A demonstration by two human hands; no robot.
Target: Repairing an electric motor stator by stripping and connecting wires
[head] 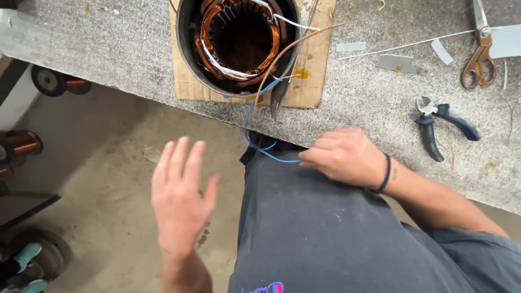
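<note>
Head view looks down over a grey speckled table (380, 103) and the person's dark-trousered lap; the right hand (344, 157) rests at the table's near edge, fingers curled and pinching a thin blue wire (255, 138); that wire loops up from the fingertips to a round motor shell (187, 49) with copper windings (209, 27) inside, which sits on a piece of cardboard (315, 65) on the table; a brown wire (287, 49) also arcs out of the shell beside the blue one; the left hand (182, 198) hovers over the concrete floor (97, 179), spread flat with fingers together, holding nothing and well apart from the wire; off to the right on the table lie blue-handled cutters (442, 125) and scissors (478, 59) with brown handles; copper wire spools (54, 81) sit on the floor at left.
</note>
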